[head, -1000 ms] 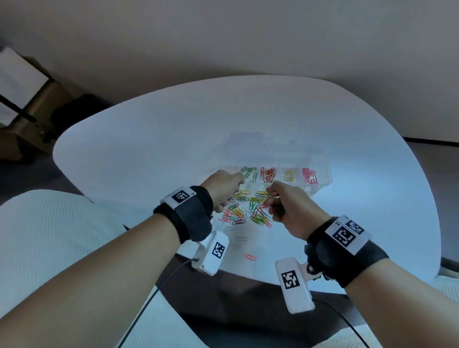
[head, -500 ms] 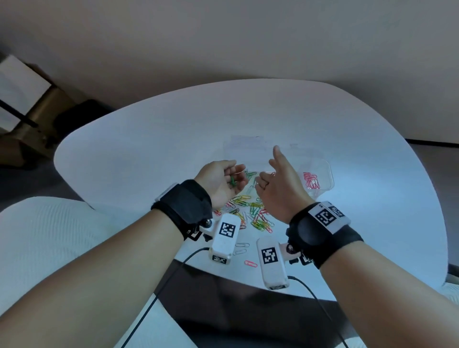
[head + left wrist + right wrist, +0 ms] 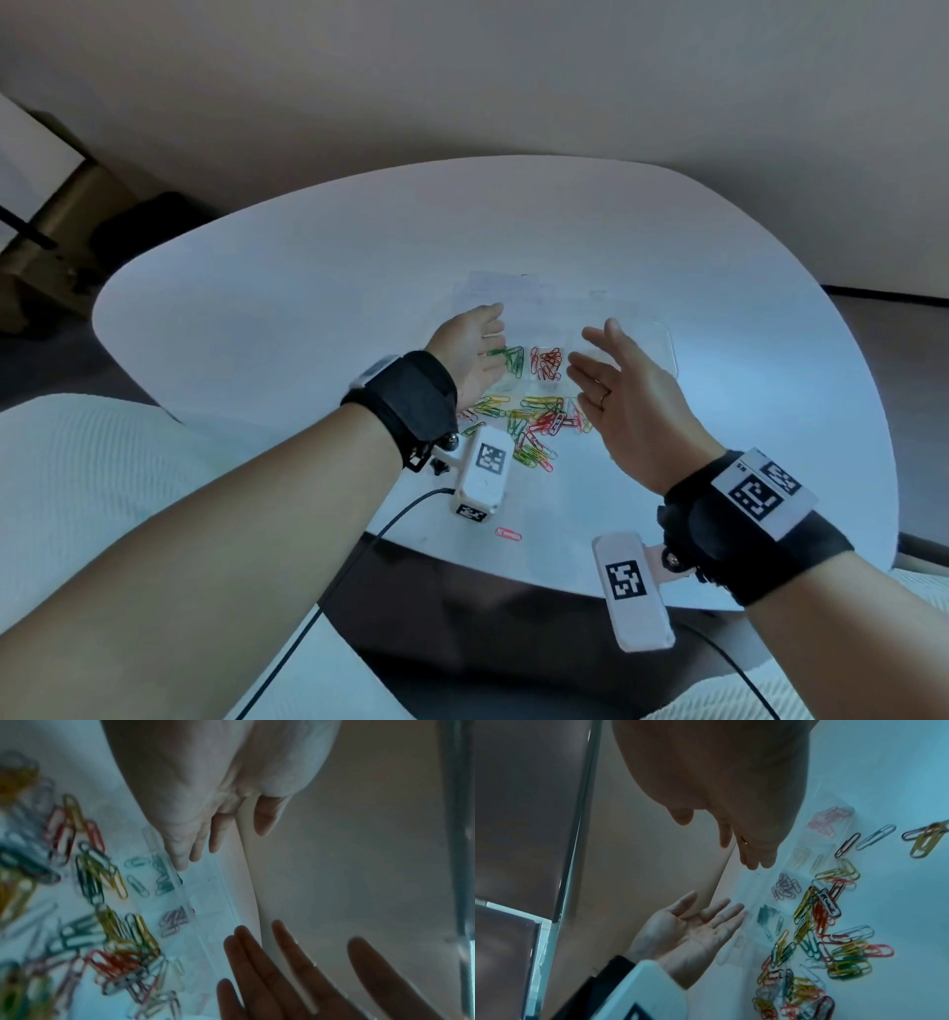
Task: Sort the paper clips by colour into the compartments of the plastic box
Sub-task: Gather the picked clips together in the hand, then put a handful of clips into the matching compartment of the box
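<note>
Nearest us on the white worktop (image 3: 308,288) lies a single pink clip (image 3: 508,534), well apart from the rest. Beyond it we see the loose pile of paper clips (image 3: 534,424), mixed red, yellow and green, spread between our wrists. Past the pile, our left hand (image 3: 470,349) and right hand (image 3: 624,390) hover with fingers (image 3: 727,914) straight and spread, holding nothing. Between and behind them sits the clear plastic box (image 3: 662,349), with green clips (image 3: 511,357) in one compartment and red clips (image 3: 547,362) in the next; the right hand hides further compartments.
</note>
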Demonstrator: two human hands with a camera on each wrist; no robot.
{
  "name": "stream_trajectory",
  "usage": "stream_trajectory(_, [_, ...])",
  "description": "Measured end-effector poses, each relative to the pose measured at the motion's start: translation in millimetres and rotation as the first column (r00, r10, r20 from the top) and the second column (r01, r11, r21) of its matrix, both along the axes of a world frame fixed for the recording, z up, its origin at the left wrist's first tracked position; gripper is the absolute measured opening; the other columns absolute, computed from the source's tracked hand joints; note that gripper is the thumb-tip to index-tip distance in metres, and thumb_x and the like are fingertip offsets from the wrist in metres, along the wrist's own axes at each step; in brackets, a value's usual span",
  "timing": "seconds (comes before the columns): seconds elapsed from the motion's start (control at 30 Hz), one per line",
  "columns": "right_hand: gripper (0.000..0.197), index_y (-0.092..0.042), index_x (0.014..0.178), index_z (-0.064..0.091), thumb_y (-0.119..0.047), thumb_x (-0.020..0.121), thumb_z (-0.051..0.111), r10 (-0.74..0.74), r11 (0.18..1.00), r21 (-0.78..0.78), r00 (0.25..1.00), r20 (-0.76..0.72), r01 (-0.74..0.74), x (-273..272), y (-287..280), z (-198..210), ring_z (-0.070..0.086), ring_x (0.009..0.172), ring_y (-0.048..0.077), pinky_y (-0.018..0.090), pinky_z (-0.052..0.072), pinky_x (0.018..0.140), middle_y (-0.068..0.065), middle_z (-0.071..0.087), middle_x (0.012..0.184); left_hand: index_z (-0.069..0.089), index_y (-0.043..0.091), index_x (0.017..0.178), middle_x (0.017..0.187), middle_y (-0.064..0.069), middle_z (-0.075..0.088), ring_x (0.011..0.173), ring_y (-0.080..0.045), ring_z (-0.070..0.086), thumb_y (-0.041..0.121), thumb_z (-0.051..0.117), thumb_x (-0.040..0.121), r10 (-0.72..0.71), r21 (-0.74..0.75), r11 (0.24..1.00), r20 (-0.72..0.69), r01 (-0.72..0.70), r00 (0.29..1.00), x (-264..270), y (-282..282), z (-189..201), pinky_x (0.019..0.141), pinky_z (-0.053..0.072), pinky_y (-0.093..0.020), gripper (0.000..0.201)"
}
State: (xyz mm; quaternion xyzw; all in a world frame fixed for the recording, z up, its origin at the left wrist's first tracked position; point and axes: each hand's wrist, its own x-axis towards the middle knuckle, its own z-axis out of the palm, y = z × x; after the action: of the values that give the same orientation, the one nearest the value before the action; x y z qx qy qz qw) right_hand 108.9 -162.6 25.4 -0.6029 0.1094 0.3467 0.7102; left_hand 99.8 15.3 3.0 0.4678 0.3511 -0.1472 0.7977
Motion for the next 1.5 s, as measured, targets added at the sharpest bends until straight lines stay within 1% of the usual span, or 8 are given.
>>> stream_trajectory(0.13, [0.025, -0.011, 0.114, 0.065, -0.027, 0.095, 0.058, 0.189, 0.966, -0.196, 0.978, 0.089, -0.169, -14, -6, -9, 0.066, 0.088, 0.018, 0.032, 0.049, 0.082, 0.008, 0.07, 0.101, 0.064, 0.01, 0.109, 0.105, -0.009, 0.063, 0.088, -0.021, 0.06, 0.014, 0.055, 0.094, -0.226, 0.442, 0.878, 0.047, 0.183, 0.973, -15, 1, 15, 0.078, 0.052, -0.031, 0.018])
stream_trajectory(0.27, [0.005, -0.021, 0.091, 0.071, -0.024, 0.087, 0.069, 0.641, 0.657, -0.634, 0.745, 0.185, -0.408, -31, -10, -28, 0.066, 0.066, 0.014, 0.029, 0.052, 0.062, 0.001, 0.072, 0.077, 0.066, 0.021, 0.088, 0.083, 0.004, 0.065, 0.072, -0.015, 0.061, 0.014, 0.06, 0.085, -0.583, 0.78, 0.413, -0.17, 0.47, 0.795, -42, 0, 19, 0.063, 0.049, -0.025, 0.009])
stream_trajectory(0.4, [0.007, -0.023, 0.084, 0.075, -0.028, 0.08, 0.078, 0.858, 0.357, -0.789, 0.509, 0.066, -0.5, -50, -5, -47, 0.063, 0.065, 0.012, 0.022, 0.05, 0.058, -0.009, 0.067, 0.073, 0.064, 0.026, 0.083, 0.079, 0.014, 0.055, 0.078, -0.014, 0.057, 0.018, 0.064, 0.082, -0.697, 0.78, 0.044, -0.424, 0.624, 0.579, -68, -2, 2, 0.067, 0.046, -0.026, 0.008])
stream_trajectory(0.53, [0.019, -0.022, 0.09, 0.077, -0.036, 0.078, 0.078, 0.919, 0.257, -0.838, 0.391, 0.057, -0.481, -67, 1, -63, 0.065, 0.077, 0.011, 0.027, 0.055, 0.074, -0.007, 0.07, 0.082, 0.064, 0.025, 0.094, 0.091, 0.01, 0.057, 0.084, -0.014, 0.055, 0.023, 0.063, 0.085, -0.723, 0.773, -0.09, -0.484, 0.627, 0.493, -79, -10, -17, 0.072, 0.045, -0.027, 0.01])
stream_trajectory(0.83, [0.013, -0.028, 0.08, 0.074, -0.042, 0.078, 0.075, 0.933, 0.149, -0.92, 0.36, 0.01, -0.362, -72, 3, -74, 0.064, 0.072, 0.017, 0.024, 0.045, 0.062, -0.005, 0.066, 0.075, 0.061, 0.028, 0.105, 0.101, 0.008, 0.064, 0.095, -0.018, 0.059, 0.028, 0.059, 0.09, -0.739, 0.832, -0.246, -0.493, 0.497, 0.459, -71, -20, -31, 0.075, 0.048, -0.032, 0.015])
stream_trajectory(1.07, [0.024, -0.013, 0.082, 0.067, -0.036, 0.078, 0.062, 0.922, -0.062, -0.891, 0.317, -0.224, -0.45, -66, -9, -69, 0.06, 0.067, 0.022, 0.025, 0.046, 0.06, 0.002, 0.066, 0.079, 0.049, 0.026, 0.136, 0.126, 0.001, 0.052, 0.118, -0.021, 0.046, 0.016, 0.044, 0.1, -0.811, 0.821, -0.469, -0.546, 0.324, 0.21, -65, -46, -42, 0.082, 0.051, -0.04, 0.038])
stream_trajectory(1.27, [0.026, -0.014, 0.078, 0.065, -0.034, 0.088, 0.053, 0.862, -0.015, -0.788, 0.391, -0.322, -0.615, -25, -40, -45, 0.057, 0.062, 0.016, 0.025, 0.043, 0.058, 0.002, 0.065, 0.064, 0.062, 0.01, 0.115, 0.111, -0.009, 0.057, 0.106, -0.03, 0.056, 0.006, 0.048, 0.095, -0.676, 0.69, -0.555, -0.7, 0.464, 0.233, -45, -70, -55, 0.068, 0.042, -0.036, 0.024])
stream_trajectory(1.5, [0.017, -0.007, 0.08, 0.059, -0.018, 0.089, 0.049, 0.557, 0.548, -0.704, 0.825, -0.095, -0.452, 2, -54, -45, 0.052, 0.052, 0.023, 0.027, 0.037, 0.048, 0.01, 0.055, 0.064, 0.063, -0.002, 0.1, 0.085, -0.009, 0.051, 0.079, -0.027, 0.046, -0.005, 0.05, 0.085, -0.666, 0.656, -0.483, -0.706, 0.58, 0.243, -40, -78, -39, 0.063, 0.039, -0.033, 0.019])
